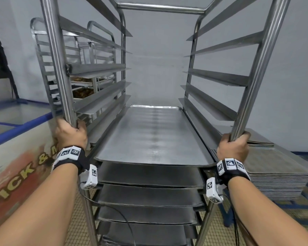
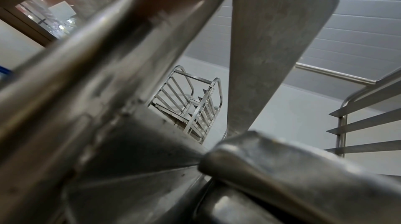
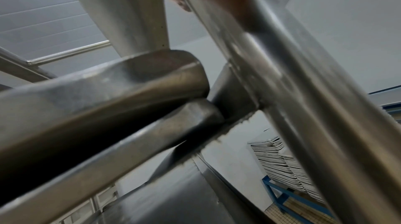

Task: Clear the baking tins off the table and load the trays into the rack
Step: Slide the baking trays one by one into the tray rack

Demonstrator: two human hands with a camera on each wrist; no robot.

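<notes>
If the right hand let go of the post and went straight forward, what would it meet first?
Probably the empty rail just above the top tray: it runs forward from the post that the right hand grips. Depth is unclear, so this is a guess.
</notes>
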